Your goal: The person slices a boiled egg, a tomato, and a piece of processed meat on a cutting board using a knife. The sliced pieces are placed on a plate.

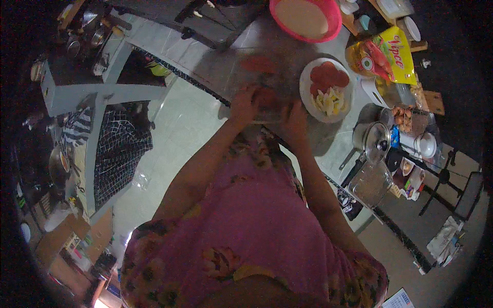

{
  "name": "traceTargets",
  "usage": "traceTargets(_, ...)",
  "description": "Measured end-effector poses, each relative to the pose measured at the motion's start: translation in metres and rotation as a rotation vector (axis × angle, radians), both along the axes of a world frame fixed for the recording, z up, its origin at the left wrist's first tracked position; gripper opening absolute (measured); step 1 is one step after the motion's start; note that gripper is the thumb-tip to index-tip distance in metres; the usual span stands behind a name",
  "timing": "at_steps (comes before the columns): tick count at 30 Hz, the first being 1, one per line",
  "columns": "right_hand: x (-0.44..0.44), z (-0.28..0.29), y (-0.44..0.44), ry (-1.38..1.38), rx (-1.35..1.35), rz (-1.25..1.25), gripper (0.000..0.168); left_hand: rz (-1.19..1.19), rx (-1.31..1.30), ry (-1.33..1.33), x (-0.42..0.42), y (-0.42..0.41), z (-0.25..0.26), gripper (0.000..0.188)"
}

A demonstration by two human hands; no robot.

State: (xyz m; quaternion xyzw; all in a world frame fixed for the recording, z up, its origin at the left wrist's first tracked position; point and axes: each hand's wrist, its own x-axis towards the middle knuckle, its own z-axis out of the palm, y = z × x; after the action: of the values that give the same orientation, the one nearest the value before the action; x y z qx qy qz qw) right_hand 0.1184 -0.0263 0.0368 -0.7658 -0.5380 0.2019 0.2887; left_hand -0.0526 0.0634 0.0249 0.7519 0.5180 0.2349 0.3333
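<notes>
At the counter's front edge, my left hand (245, 102) is beside a blurred dark red piece (266, 97), fingers curled towards it. My right hand (295, 115) is just right of the piece, lower down. Shade and blur hide the fingertips, so any grip is unclear. A flat translucent surface appears under the piece. Beyond the hands lie reddish slices (259, 64). To the right, a white plate (305, 88) carries round red slices (329, 75) and pale cut pieces (329, 102).
A pink basin (336, 23) stands at the back. On the right are a yellow Vipco oil pouch (402, 57), a lidded steel pot (377, 142), a clear tray (369, 181) and a basket of brown eggs or onions (402, 118). A grey-framed shelf (99, 115) stands left.
</notes>
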Motion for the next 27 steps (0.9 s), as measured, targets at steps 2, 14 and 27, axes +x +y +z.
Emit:
traceTargets(2,-0.004,-0.019,-0.026,-0.039,-0.065,-0.039,0.044,-0.189,0.161,0.034,-0.008,-0.002,0.007,0.035)
traceTargets(14,-0.018,-0.018,-0.03,-0.054,-0.218,0.249,0.072,-0.375,0.107,0.159,-0.011,-0.008,-0.008,0.037)
traceTargets(27,-0.013,-0.03,-0.025,-0.15,-0.2,0.274,0.071,-0.405,0.356,0.161,-0.015,-0.007,-0.033,0.036)
